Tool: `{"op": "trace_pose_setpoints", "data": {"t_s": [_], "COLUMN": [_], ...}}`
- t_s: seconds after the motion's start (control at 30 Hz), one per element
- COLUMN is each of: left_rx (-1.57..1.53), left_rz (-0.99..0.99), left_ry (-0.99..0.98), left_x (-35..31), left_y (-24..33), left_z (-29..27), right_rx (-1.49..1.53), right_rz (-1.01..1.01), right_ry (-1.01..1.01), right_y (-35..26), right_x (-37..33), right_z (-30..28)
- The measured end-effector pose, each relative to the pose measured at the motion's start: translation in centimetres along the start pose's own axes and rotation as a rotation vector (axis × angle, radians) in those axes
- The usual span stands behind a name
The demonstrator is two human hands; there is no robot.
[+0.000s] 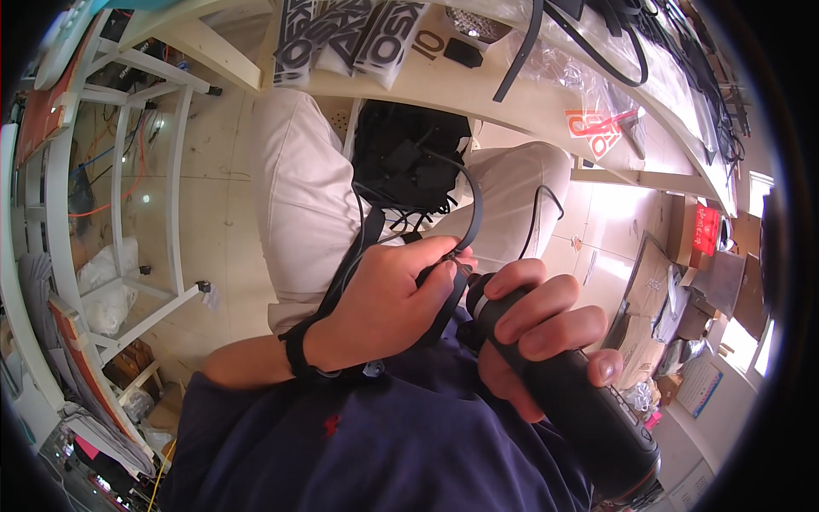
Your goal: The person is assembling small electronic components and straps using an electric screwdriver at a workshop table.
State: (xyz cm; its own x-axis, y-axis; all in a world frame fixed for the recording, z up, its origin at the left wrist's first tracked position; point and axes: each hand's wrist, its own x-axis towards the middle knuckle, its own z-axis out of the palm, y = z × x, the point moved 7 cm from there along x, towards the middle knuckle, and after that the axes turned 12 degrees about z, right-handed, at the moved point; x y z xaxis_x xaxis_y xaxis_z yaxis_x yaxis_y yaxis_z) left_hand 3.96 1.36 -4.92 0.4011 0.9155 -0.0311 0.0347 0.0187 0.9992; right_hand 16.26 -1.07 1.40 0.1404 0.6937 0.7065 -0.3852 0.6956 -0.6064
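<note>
My right hand [546, 324] wraps around a thick black cordless electric screwdriver [584, 410], its nose pointing up and left. The driver's tip meets the small dark part pinched in the fingertips of my left hand [384, 286]; that part is mostly hidden by the fingers. From the pinch a black strap [478, 200] curves up and over. More black straps run below the left hand across my lap, between light trousers [303, 188]. A black band with a watch-like piece circles my left wrist.
A pile of black parts and straps [409, 158] sits between my knees. Ahead, a pale workbench [503, 107] bears printed plastic packets [388, 43], a small black block [463, 54], clear bags and black straps. White metal frames [175, 188] stand left; cardboard boxes [640, 350] lie right.
</note>
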Motion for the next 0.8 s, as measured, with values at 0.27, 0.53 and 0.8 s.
{"op": "trace_pose_setpoints", "data": {"t_s": [0.27, 0.53, 0.8], "left_rx": [0.011, -0.01, -0.015], "left_rz": [0.0, -0.008, -0.027], "left_ry": [-0.005, 0.032, 0.009], "left_x": [0.0, -0.3, -0.3], "left_y": [-0.1, -0.2, -0.8], "left_z": [0.0, -0.1, -0.1], "right_rx": [0.027, -0.076, -0.126], "right_rz": [0.023, 0.043, 0.057], "right_ry": [0.005, -0.056, -0.085], "right_y": [0.2, -0.4, 0.0], "right_x": [-0.3, -0.3, -0.5], "right_z": [-0.4, 0.3, 0.6]}}
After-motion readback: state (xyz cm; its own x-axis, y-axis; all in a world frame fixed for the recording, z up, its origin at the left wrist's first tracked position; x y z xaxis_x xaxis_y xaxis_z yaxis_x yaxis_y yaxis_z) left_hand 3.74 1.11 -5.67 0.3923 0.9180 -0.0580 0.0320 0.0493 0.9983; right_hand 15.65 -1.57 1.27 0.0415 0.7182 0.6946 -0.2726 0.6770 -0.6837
